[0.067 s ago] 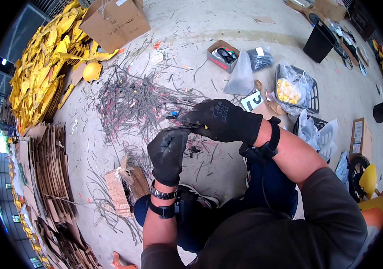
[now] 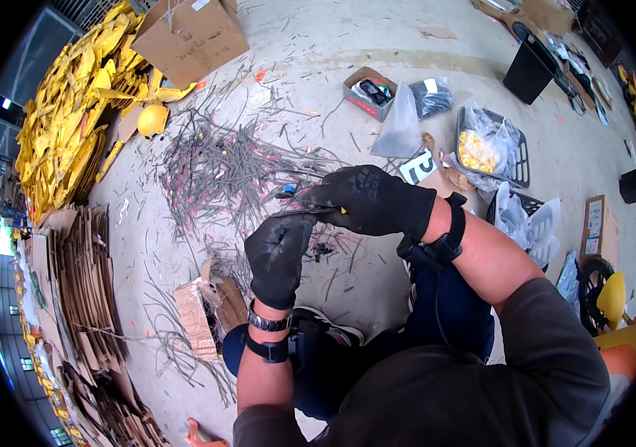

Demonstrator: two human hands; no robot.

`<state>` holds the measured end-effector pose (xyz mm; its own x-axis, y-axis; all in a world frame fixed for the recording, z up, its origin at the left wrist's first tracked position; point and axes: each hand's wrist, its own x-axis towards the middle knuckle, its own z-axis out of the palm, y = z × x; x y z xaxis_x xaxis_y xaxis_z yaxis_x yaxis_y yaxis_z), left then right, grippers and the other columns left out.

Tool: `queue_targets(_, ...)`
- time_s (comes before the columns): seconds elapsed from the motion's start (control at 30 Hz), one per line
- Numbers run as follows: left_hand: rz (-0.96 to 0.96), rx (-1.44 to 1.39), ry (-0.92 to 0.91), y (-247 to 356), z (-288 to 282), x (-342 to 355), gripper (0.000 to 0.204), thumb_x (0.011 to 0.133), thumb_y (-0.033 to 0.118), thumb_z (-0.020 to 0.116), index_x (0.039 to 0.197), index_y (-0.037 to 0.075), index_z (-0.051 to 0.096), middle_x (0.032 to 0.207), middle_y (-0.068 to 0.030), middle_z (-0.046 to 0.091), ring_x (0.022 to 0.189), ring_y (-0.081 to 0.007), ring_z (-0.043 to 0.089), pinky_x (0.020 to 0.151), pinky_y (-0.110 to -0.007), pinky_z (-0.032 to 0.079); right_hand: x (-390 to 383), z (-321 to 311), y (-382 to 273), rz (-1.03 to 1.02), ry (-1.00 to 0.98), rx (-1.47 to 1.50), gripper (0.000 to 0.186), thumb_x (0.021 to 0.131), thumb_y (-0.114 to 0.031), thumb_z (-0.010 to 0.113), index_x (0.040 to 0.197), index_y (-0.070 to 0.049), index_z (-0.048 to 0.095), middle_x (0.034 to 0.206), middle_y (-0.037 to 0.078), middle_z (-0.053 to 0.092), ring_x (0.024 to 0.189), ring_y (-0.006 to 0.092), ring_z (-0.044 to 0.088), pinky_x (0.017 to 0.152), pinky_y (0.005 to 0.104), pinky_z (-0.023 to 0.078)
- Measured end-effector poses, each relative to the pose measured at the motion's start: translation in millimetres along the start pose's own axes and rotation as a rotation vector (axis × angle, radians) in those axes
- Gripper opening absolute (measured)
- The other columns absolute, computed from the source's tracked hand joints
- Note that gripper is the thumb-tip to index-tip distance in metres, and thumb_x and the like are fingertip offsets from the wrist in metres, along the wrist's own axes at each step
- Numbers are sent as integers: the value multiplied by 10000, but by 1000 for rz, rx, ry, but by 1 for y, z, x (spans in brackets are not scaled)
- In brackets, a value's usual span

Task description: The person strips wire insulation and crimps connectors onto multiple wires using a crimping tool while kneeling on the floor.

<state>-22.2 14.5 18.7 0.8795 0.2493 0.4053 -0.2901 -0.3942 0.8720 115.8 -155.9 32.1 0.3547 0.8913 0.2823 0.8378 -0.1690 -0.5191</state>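
1. Head view, centre of the frame: the left hand, in a black glove, was curled into a fist around one end of a thin grey strip.
2. Just right of it, the gloved right hand was closed over the strip's other end, fingers folded down; the two hands nearly touched.
3. The strip lay level between the hands, above the concrete floor.
4. Beyond the hands, centre left, a pile of grey strips was spread on the floor.
5. Upper left held a heap of yellow pieces and a cardboard box.
6. Upper right showed a black crate with a clear bag inside.
7. Lower left, flattened cardboard was stacked.
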Motion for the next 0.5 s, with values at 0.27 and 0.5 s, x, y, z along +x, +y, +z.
queue_targets(0.27,-288,-86,-168,18,7,8,128,911,48,642,959,-39,724,837,-75,698,726,-123,638,649,-271,514,5,7,39,58,236,123,287,966,-208,621,1207,-58,656,949,134,689,833,264,661,777,358,526)
queue_targets(0.5,-809,-560,30,45,19,12,167,949,72,590,962,-44,710,709,-30,631,595,-83,552,549,-244,450,-12,-20,26,234,114,129,331,969,-222,630,1247,-45,654,917,132,687,790,232,664,713,352,528)
